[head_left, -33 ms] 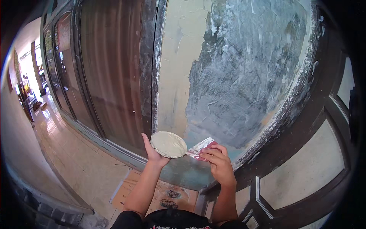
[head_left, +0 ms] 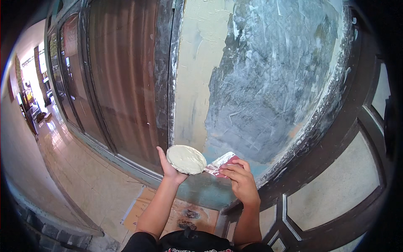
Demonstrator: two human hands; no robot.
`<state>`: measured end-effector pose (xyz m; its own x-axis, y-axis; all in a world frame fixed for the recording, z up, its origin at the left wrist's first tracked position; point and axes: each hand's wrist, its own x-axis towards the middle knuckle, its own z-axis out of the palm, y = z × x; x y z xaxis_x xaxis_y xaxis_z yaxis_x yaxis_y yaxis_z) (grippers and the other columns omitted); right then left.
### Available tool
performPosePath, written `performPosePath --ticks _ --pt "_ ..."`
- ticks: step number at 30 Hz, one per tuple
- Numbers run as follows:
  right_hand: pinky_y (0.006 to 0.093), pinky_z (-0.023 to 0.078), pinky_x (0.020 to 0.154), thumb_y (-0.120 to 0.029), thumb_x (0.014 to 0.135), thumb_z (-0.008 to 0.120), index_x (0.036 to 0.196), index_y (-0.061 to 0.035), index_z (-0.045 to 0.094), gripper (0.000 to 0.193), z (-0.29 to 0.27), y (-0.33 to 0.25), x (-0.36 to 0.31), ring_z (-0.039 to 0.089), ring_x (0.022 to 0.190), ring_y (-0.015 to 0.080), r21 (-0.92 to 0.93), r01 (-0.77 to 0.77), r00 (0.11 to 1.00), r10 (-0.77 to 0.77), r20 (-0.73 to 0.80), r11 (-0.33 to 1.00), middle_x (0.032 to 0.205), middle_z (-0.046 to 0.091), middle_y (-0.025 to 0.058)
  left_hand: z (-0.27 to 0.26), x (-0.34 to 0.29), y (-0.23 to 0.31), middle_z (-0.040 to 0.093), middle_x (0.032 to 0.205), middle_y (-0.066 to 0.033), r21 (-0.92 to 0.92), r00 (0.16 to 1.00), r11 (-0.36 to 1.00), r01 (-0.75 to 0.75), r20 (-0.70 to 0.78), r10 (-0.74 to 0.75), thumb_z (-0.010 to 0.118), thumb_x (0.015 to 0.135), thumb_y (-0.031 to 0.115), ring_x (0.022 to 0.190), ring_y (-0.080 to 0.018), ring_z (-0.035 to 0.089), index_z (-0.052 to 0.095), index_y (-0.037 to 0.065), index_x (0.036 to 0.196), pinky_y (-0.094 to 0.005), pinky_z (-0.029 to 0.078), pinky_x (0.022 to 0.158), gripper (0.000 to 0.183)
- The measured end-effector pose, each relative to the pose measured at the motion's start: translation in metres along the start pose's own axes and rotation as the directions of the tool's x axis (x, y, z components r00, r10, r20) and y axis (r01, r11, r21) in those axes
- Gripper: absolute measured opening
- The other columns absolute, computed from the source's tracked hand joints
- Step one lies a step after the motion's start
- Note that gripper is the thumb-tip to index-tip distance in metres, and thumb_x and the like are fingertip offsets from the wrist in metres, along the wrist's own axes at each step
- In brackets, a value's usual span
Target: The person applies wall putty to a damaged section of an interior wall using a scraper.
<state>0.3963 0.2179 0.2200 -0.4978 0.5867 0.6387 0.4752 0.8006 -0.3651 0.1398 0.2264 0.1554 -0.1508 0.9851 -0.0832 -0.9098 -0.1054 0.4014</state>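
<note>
Wall | right fingers — pinching scraper | left fingers — thumb splayed, rest hidden, supporting disc

Head-worn fisheye, looking down, near hands

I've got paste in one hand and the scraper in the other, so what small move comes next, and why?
I'd probably scoop a little cream paste with the red scraper: your right hand has its edge beside the paste, your left hand supports the paste from below, and the grey wall patch shows only pale streaks.
</note>
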Motion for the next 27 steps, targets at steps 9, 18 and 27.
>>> performPosePath --ticks 9,18,27 --pt "0.0406 0.046 0.108 0.017 0.073 0.061 0.108 -0.0100 0.080 0.048 0.022 -0.015 0.012 0.058 0.120 0.0326 0.036 0.035 0.998 -0.036 0.052 0.999 0.113 0.075 0.0051 -0.008 0.012 0.014 0.050 0.150 -0.0216 0.022 0.999 0.999 0.031 -0.032 -0.030 0.028 0.085 0.097 0.135 -0.0423 0.050 0.047 0.002 0.149 -0.0609 0.040 0.113 0.116" --pt "0.0407 0.047 0.108 0.016 0.072 0.062 0.107 -0.0101 0.080 0.047 0.042 -0.026 0.022 0.057 0.120 0.0327 0.103 0.055 0.998 -0.058 0.027 0.993 0.114 0.075 0.0045 -0.017 0.018 0.025 0.053 0.147 -0.0198 0.036 1.000 0.999 -0.004 -0.023 0.005 0.028 0.087 0.095 0.132 -0.0391 0.053 0.050 0.002 0.146 -0.0563 0.043 0.111 0.112" --pt "0.0401 0.047 0.107 0.014 0.074 0.064 0.105 -0.0106 0.081 0.043 0.057 -0.032 0.027 0.059 0.120 0.0317 0.116 0.061 0.998 -0.061 0.000 0.991 0.114 0.076 0.0034 -0.020 0.018 0.030 0.058 0.140 -0.0183 0.048 1.000 0.999 -0.025 0.000 0.025 0.027 0.089 0.094 0.127 -0.0369 0.057 0.053 0.002 0.141 -0.0529 0.046 0.108 0.108"
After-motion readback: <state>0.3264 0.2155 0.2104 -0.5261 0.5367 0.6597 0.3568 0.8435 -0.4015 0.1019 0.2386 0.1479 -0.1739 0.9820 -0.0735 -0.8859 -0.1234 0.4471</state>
